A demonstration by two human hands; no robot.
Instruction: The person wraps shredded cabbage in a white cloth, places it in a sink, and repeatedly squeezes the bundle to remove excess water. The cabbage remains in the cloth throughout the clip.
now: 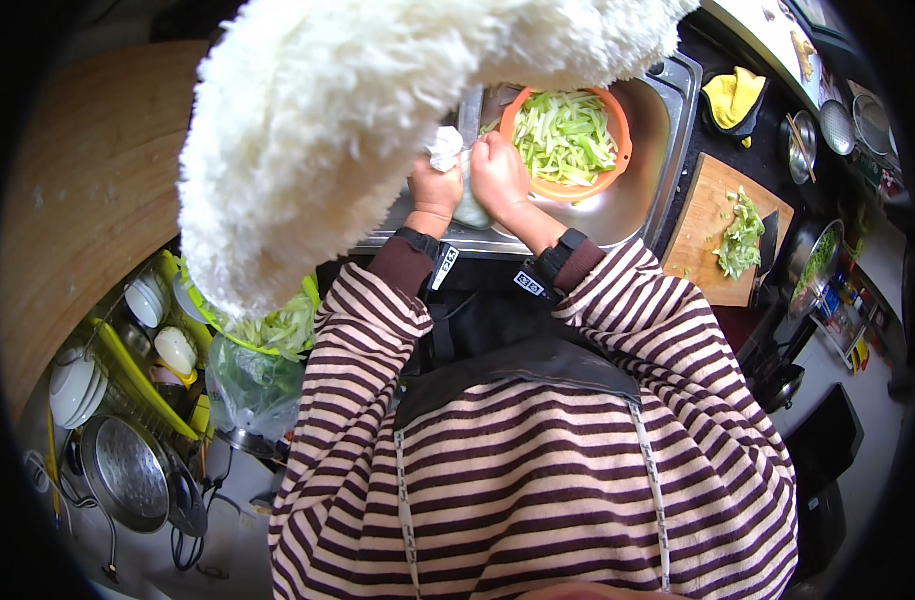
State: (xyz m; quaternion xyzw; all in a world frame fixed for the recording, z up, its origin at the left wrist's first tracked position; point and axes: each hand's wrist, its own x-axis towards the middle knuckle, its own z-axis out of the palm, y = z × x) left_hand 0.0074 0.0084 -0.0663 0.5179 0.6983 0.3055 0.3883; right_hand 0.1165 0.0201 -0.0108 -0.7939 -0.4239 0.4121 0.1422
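Note:
Both my hands are together over the divider of a stainless steel sink (663,187). My left hand (436,184) is closed around a white crumpled wad (446,148), cloth or plastic, which pokes out above the fingers. Close beside it, my right hand (498,171) is closed on the same white material, and a pale, bulging part (471,204) of it hangs below, between the hands. Right of my right hand, an orange plastic colander (624,142) full of sliced green vegetable strips (566,139) sits in the basin. A fluffy white thing close to the camera hides the sink's left part.
A wooden cutting board (701,240) with chopped greens (741,236) and a knife (767,244) lies at the right, below a yellow cloth (733,97). A metal bowl of chopped greens (814,262) stands beyond. At lower left are a dish rack (138,375), pans and a green-rimmed basket (311,289) of cut vegetables.

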